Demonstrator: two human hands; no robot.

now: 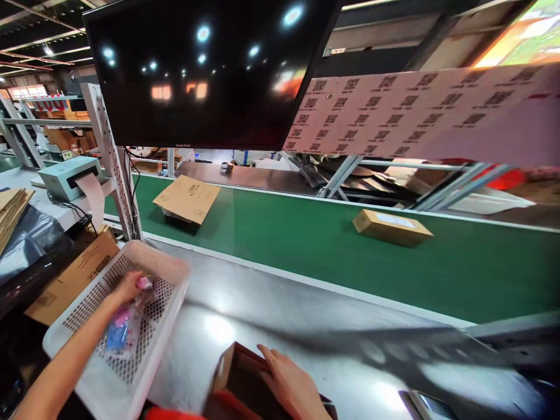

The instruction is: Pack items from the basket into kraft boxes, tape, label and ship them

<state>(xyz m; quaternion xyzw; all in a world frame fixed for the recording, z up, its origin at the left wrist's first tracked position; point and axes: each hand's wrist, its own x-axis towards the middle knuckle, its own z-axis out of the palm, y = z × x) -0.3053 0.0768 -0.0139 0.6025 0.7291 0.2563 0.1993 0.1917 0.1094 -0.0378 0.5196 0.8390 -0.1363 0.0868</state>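
Observation:
My left hand (128, 287) reaches into a white plastic basket (177, 274) on the left. Its fingers are closed on a small clear plastic bag (146, 284) with something pink in it. Just below, another clear bag (118, 335) with blue and pink contents lies on the basket's mesh floor. At the bottom centre stands an open cardboard box (227, 367), its inside dark. My right hand (291, 382) grips the wall of this box, fingers along the rim and thumb toward the inside. The box's near part is cut off by the frame.
Beyond the metal table (205, 315) runs a green conveyor belt (280, 221). It carries a flat carton (188, 195) and a taped box (391, 226). A monitor (205, 76) and a code sheet (394, 116) hang above. A label printer (72, 175) stands left; a dark device (429, 404) lies bottom right.

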